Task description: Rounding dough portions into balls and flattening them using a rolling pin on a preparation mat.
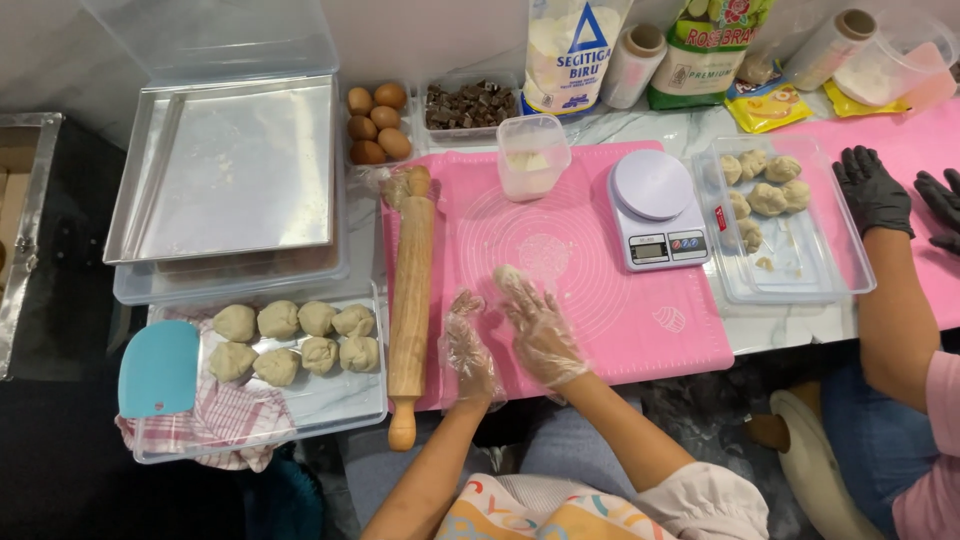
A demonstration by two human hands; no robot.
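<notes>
Home baking spot, rolling pin [411, 300], kitchen scale [655, 210], eggs [377, 124], dough balls [296, 340]

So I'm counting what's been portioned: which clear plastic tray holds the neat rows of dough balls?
The clear plastic tray at the left, beside the wooden rolling pin; its balls sit in two rows, while the right tray's are bunched loosely.

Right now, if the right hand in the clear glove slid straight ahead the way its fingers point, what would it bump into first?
Probably the small clear plastic tub. The right hand points up and slightly left across the pink mat, with only bare mat between, though the exact line is hard to judge.
</notes>
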